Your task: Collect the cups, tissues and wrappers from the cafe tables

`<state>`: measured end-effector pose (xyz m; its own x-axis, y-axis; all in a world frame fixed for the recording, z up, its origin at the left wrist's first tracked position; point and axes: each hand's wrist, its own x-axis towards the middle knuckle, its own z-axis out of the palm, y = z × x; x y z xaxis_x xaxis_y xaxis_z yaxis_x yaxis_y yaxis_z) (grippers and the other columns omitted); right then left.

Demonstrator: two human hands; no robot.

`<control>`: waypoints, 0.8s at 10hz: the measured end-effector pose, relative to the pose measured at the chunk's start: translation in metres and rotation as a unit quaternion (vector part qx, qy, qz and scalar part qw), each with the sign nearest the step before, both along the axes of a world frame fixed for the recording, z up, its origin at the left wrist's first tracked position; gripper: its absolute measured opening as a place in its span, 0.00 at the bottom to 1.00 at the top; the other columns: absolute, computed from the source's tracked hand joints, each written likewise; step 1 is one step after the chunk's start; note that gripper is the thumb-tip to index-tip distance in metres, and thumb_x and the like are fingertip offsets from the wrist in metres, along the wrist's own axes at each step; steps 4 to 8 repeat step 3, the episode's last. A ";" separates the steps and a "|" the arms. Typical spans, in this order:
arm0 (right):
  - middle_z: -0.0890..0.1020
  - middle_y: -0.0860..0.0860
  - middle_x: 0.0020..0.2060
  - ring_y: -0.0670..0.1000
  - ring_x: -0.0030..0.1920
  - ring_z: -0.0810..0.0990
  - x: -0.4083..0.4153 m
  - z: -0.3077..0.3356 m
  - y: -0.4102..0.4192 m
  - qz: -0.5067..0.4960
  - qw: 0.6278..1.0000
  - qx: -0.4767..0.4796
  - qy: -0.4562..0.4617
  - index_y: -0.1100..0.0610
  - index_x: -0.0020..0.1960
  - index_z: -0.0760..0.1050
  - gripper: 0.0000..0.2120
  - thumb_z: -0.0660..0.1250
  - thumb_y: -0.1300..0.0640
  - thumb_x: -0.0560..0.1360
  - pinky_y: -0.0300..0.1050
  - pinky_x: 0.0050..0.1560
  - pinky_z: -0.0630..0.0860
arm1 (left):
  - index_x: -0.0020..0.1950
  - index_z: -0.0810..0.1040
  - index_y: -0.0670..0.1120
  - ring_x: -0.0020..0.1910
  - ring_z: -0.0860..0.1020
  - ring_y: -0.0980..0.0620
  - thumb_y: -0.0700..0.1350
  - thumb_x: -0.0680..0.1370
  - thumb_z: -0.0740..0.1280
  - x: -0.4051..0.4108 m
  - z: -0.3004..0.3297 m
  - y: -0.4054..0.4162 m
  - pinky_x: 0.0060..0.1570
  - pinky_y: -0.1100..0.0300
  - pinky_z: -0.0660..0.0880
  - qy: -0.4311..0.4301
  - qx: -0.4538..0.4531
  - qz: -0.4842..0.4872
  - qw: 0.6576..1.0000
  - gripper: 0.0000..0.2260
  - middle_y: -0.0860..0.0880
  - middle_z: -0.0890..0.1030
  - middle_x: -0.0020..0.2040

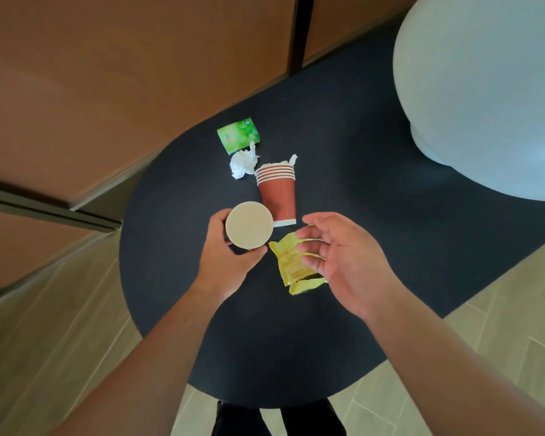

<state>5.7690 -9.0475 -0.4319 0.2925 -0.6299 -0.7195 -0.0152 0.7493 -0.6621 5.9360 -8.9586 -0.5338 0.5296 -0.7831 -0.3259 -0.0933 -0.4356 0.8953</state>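
On the dark round worktop (343, 325) lies one stack of red-brown paper cups (277, 191), with about six rims showing, and one more cup with a pale round bottom (249, 224) is held above it. There are two wrappers, one green (239, 134) and one yellow (291, 265). One crumpled white tissue (242, 163) lies beside the stack, and a second white scrap (291, 159) pokes from its mouth.

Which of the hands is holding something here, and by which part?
The left hand grips a cream cup around its side wall. The right hand is open above the yellow wrapper, holding nothing.
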 end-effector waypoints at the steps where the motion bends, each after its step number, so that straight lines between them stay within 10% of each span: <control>1: 0.84 0.52 0.39 0.49 0.38 0.82 0.000 -0.005 -0.005 0.002 1.000 -0.002 -0.001 0.55 0.49 0.81 0.07 0.66 0.55 0.76 0.44 0.42 0.79 | 0.58 0.67 0.67 0.58 0.74 0.70 0.37 0.67 0.82 0.000 -0.007 -0.002 0.51 0.73 0.75 0.002 0.006 0.004 1.000 0.35 0.75 0.73 0.54; 3: 0.83 0.52 0.39 0.49 0.39 0.81 -0.002 0.002 -0.008 0.018 1.000 -0.003 -0.016 0.55 0.49 0.81 0.07 0.67 0.55 0.75 0.45 0.43 0.78 | 0.68 0.64 0.62 0.64 0.74 0.62 0.37 0.67 0.81 -0.002 -0.001 0.005 0.67 0.60 0.71 -0.019 0.032 0.001 0.999 0.40 0.65 0.73 0.63; 8: 0.83 0.52 0.39 0.49 0.39 0.81 -0.002 0.002 -0.008 0.018 1.000 -0.003 -0.016 0.55 0.49 0.81 0.07 0.67 0.55 0.75 0.45 0.43 0.78 | 0.68 0.64 0.62 0.64 0.74 0.62 0.37 0.67 0.81 -0.002 -0.001 0.005 0.67 0.60 0.71 -0.019 0.032 0.001 0.999 0.40 0.65 0.73 0.63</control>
